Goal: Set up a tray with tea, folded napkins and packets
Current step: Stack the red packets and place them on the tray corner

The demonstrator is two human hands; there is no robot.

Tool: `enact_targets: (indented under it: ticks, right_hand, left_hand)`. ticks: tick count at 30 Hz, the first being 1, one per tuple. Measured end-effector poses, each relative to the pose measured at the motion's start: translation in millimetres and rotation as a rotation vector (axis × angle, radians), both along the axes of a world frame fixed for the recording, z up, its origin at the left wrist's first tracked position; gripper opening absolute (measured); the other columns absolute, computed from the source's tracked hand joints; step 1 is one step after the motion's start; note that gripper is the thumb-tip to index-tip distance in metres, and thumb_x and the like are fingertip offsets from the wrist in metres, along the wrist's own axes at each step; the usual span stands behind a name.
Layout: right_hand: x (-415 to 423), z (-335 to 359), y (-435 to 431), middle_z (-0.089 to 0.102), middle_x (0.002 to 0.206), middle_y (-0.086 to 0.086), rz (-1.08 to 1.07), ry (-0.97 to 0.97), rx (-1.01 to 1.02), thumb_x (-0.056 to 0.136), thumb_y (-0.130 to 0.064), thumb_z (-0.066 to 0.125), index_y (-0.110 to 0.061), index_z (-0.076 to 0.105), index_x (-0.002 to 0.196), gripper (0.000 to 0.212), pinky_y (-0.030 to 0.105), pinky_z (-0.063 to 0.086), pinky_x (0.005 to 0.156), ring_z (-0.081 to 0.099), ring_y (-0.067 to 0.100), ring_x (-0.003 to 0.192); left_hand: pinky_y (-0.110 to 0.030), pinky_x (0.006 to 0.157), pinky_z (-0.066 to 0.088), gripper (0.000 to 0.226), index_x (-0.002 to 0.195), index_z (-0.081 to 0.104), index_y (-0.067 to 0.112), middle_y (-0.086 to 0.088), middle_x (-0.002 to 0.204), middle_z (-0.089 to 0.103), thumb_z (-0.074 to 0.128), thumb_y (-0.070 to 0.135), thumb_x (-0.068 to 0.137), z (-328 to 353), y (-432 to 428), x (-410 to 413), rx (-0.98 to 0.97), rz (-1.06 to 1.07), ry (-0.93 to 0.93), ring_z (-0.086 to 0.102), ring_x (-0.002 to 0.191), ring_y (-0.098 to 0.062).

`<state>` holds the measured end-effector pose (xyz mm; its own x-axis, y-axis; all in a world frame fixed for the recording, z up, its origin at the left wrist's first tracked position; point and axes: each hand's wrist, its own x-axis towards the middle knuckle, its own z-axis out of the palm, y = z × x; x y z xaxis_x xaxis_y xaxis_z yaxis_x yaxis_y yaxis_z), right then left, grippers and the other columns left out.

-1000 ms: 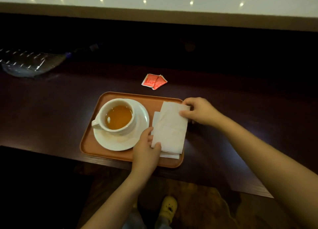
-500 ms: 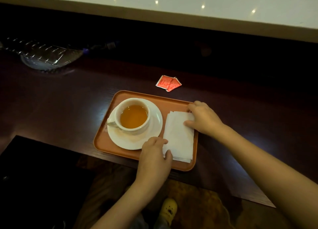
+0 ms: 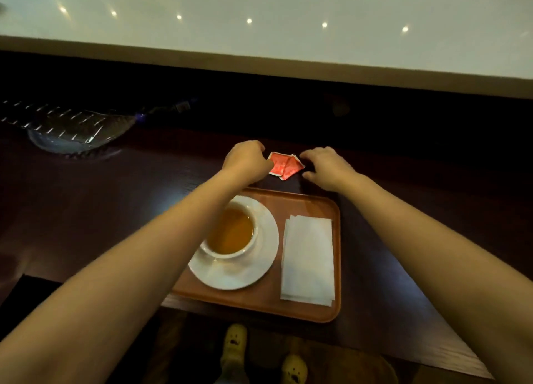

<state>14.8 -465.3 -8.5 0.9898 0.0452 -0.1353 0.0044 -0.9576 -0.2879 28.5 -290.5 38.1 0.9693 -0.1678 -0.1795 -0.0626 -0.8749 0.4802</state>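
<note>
An orange tray (image 3: 302,204) lies on the dark wooden counter. On its left stands a white cup of tea (image 3: 233,233) on a white saucer (image 3: 259,256), partly hidden by my left forearm. Folded white napkins (image 3: 308,259) lie stacked on the tray's right side. Two red packets (image 3: 285,166) rest on the counter just beyond the tray. My left hand (image 3: 245,160) touches the packets' left edge, fingers curled down. My right hand (image 3: 326,165) hovers at their right edge, fingers spread and bent.
A glass leaf-shaped dish (image 3: 72,129) sits at the far left of the counter. A raised white ledge (image 3: 259,37) runs across the back. The counter's near edge is below the tray, with my yellow shoes (image 3: 235,340) on the floor beneath.
Both hands have left the napkins, which now lie flat on the tray, and have reached forward over the tray to either side of the red packets.
</note>
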Motion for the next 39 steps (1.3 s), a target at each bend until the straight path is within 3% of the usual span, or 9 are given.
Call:
enact_targets:
  ticks: [5,8,15,21,27,31,33,36,39]
  right_hand:
    - [18,-15,4,0.044,0.137,0.015,0.061,0.055,-0.123,0.082,-0.026,0.062,-0.015,0.037,0.136,0.060,0.046,0.034,0.102,0.034,0.036,0.126]
    - [20,-24,3,0.046,0.133,0.014,0.068,0.028,-0.130,0.082,-0.027,0.061,-0.012,0.046,0.130,0.052,0.046,0.033,0.099,0.034,0.034,0.123]
    - [18,-33,0,0.058,0.116,0.013,0.034,-0.101,-0.039,0.086,-0.033,0.054,-0.010,0.061,0.113,0.036,0.043,0.033,0.090,0.040,0.033,0.114]
    - [14,-35,-2,0.063,0.109,0.011,0.017,-0.175,0.007,0.088,-0.035,0.052,-0.010,0.065,0.107,0.034,0.038,0.032,0.090,0.046,0.030,0.109]
    - [19,-22,5,0.064,0.105,0.015,-0.105,-0.298,0.224,0.085,-0.026,0.059,-0.005,0.063,0.103,0.028,0.043,0.043,0.089,0.052,0.032,0.104]
    - [21,-14,1,0.045,0.138,0.008,0.060,-0.247,0.279,0.077,-0.023,0.069,-0.017,0.036,0.135,0.067,0.034,0.032,0.106,0.036,0.024,0.128]
    - [20,-10,-3,0.038,0.145,0.004,0.165,-0.215,0.190,0.074,-0.023,0.072,-0.022,0.028,0.139,0.079,0.034,0.027,0.108,0.031,0.022,0.132]
    - [17,-6,-4,0.045,0.138,0.006,0.227,-0.209,0.135,0.077,-0.023,0.068,-0.018,0.037,0.135,0.066,0.036,0.033,0.105,0.037,0.022,0.128]
    - [12,-3,-9,0.052,0.126,0.008,0.205,-0.200,0.147,0.078,-0.023,0.068,-0.014,0.044,0.128,0.056,0.031,0.039,0.097,0.043,0.020,0.117]
  left_hand:
    - [-0.038,0.085,0.046,0.049,0.120,0.050,0.005,-0.019,0.122,0.058,0.063,0.031,0.080,-33,-17,42,0.203,-0.141,0.094,0.055,0.111,-0.035]
    - [-0.042,0.084,0.045,0.053,0.116,0.050,0.004,-0.022,0.119,0.057,0.064,0.038,0.078,-50,-27,49,0.290,-0.246,0.038,0.051,0.111,-0.038]
    - [-0.045,0.088,0.044,0.065,0.123,0.047,0.008,-0.019,0.122,0.052,0.065,0.049,0.075,-63,-31,52,0.224,-0.365,-0.079,0.045,0.115,-0.035]
    - [-0.044,0.089,0.042,0.056,0.122,0.047,0.007,-0.018,0.121,0.050,0.064,0.037,0.078,-67,-29,55,0.284,-0.460,-0.129,0.043,0.115,-0.034]
    - [-0.045,0.086,0.044,0.032,0.112,0.058,0.004,-0.022,0.117,0.049,0.044,0.026,0.093,-63,-17,61,0.091,-0.503,-0.157,0.050,0.103,-0.038]
    - [-0.033,0.076,0.043,0.028,0.102,0.061,-0.001,-0.024,0.104,0.061,0.047,0.022,0.093,-55,-11,75,-0.036,-0.482,-0.026,0.058,0.094,-0.036]
    - [-0.021,0.061,0.048,0.024,0.101,0.062,-0.001,-0.022,0.093,0.065,0.050,0.018,0.092,-51,-9,77,-0.209,-0.455,0.152,0.064,0.085,-0.034]
    - [-0.015,0.053,0.054,0.025,0.111,0.058,0.000,-0.018,0.091,0.062,0.051,0.014,0.091,-43,-8,73,-0.500,-0.388,0.427,0.063,0.073,-0.020]
    - [-0.016,0.060,0.057,0.029,0.117,0.056,0.007,-0.014,0.100,0.063,0.050,0.018,0.092,-36,-8,67,-0.578,-0.384,0.482,0.064,0.082,-0.016]
